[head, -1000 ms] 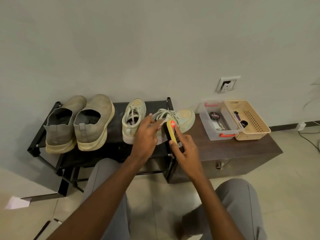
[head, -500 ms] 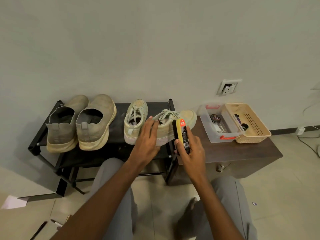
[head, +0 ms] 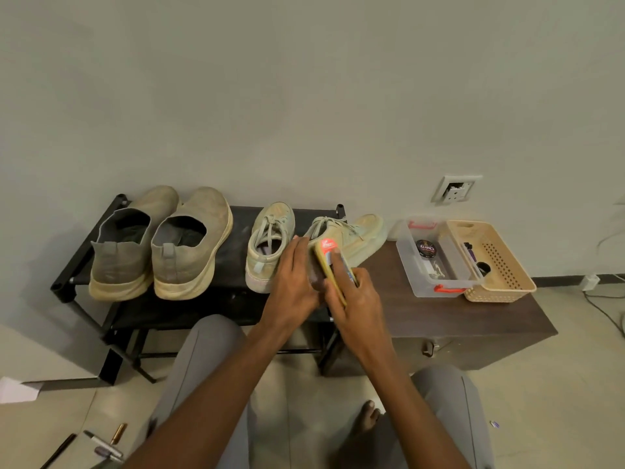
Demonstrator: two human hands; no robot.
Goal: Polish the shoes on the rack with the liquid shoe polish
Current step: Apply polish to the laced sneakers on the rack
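Left of the clear bin (head: 436, 292) the bench top (head: 389, 299) lies bare up to the laced sneaker (head: 358, 236) overhanging the rack (head: 233, 299).

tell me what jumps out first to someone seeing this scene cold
The two hands meet at the middle: the right hand grips a yellow polish bottle with a red end against the pale green sneaker, while the left hand lies flat on that shoe. On the black rack, a pair of grey slip-on shoes stands to the left. A clear box and beige basket sit on the right.
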